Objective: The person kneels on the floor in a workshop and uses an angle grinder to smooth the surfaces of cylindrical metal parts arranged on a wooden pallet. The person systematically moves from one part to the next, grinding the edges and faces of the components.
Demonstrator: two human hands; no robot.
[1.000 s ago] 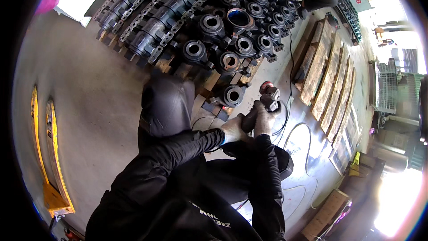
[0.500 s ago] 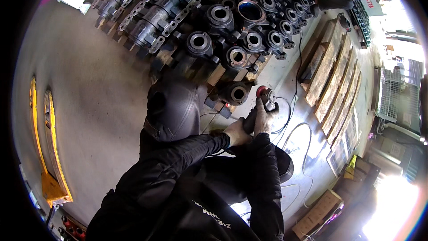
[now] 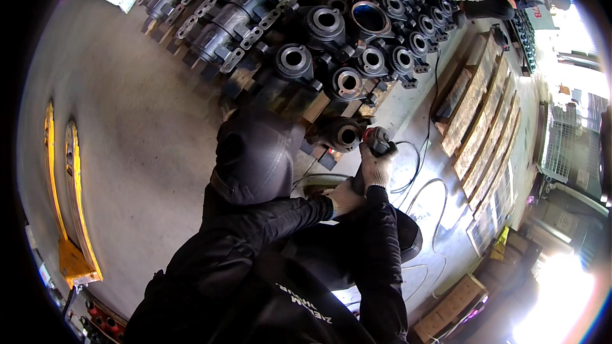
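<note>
Both gloved hands hold an angle grinder [image 3: 377, 140] with a reddish disc. My right hand [image 3: 377, 167] wraps round its front end, just behind the head. Lower down, my left hand [image 3: 346, 199] is closed on the rear of its body. The disc is at the right side of a dark cast metal part [image 3: 338, 135] with a round bore, which sits on the near corner of a wooden pallet. Whether disc and metal touch, I cannot tell. A ring-shaped casting [image 3: 347, 83] stands just beyond that part.
Several dark castings [image 3: 371, 60] and long ribbed housings [image 3: 223, 32] crowd the far side. An empty wooden pallet [image 3: 478, 127] lies at right, with cables [image 3: 417, 165] looped on the floor near it. Yellow forks [image 3: 75, 178] lie at left. A person [image 3: 494, 0] works at far right.
The grinder has moved slightly up and its disc has come closer to the nearest casting's right side. Both hands keep their hold. The whole view has shifted slightly.
</note>
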